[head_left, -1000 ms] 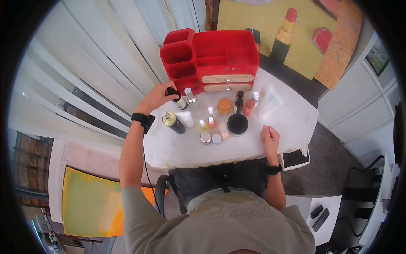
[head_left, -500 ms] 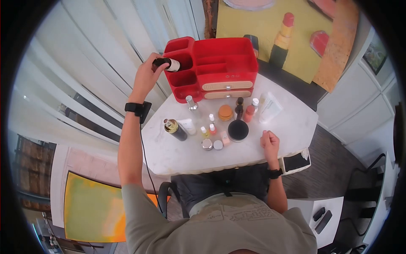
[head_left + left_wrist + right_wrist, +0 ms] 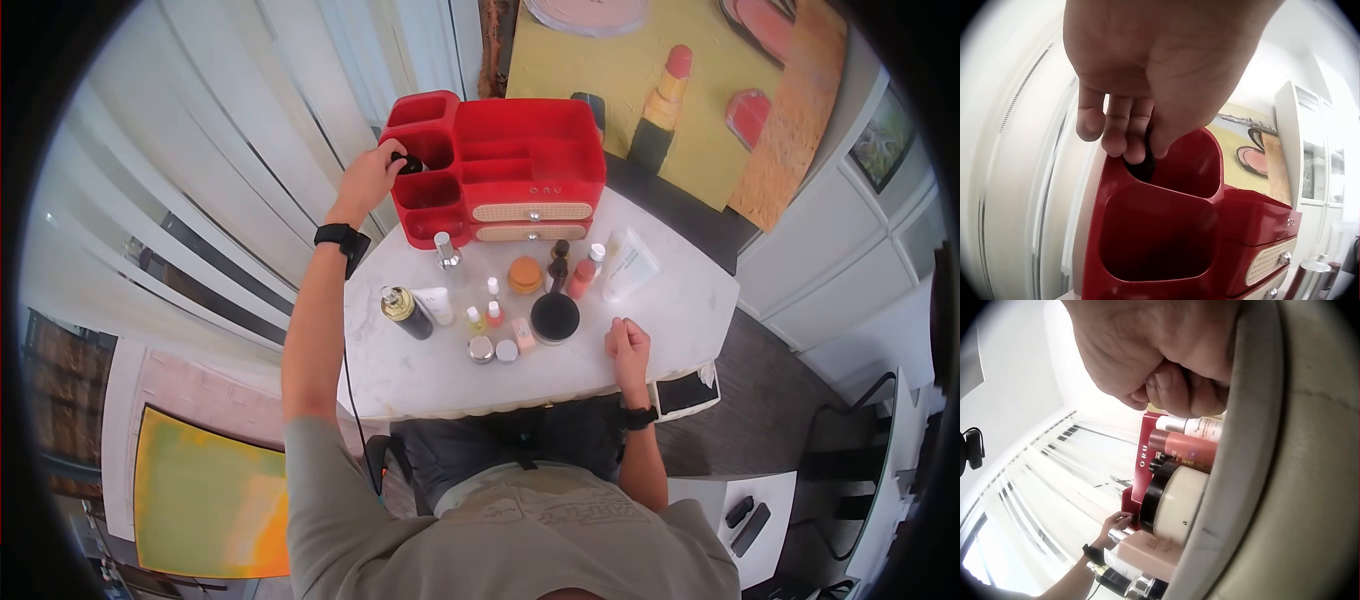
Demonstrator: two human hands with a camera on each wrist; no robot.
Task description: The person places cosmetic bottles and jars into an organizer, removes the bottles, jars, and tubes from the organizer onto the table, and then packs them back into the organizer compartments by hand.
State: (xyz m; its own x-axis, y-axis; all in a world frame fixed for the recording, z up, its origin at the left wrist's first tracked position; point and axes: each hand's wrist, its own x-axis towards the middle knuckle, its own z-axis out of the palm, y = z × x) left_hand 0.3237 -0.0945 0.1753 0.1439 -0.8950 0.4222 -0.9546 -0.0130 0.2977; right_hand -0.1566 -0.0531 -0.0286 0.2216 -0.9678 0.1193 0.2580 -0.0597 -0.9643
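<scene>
My left hand (image 3: pixel 368 182) is at the left side of the red organizer (image 3: pixel 570 190). Its fingertips pinch a bottle by the black cap (image 3: pixel 409 164), in the second compartment from the back. The bottle's body is hidden below the rim. In the left wrist view the dark cap (image 3: pixel 1141 170) shows between the fingertips and the compartment wall. On the tabletop's right part rests my right hand (image 3: pixel 628 352), its fingers curled in and holding nothing. Nearest to it stands a jar with a black lid (image 3: pixel 555 318).
Several cosmetics stand mid-table, among them a pump bottle (image 3: pixel 405 313), a silver-capped bottle (image 3: pixel 447 254), an orange round jar (image 3: pixel 525 274) and a pink bottle (image 3: pixel 580 279). A white tube (image 3: pixel 630 266) lies to the right. An open drawer (image 3: pixel 688 394) juts out at the front right edge.
My left hand has lifted the black-capped bottle from the table's left side, carried it up to the organizer and lowered it into a compartment. My right hand stays in place.
</scene>
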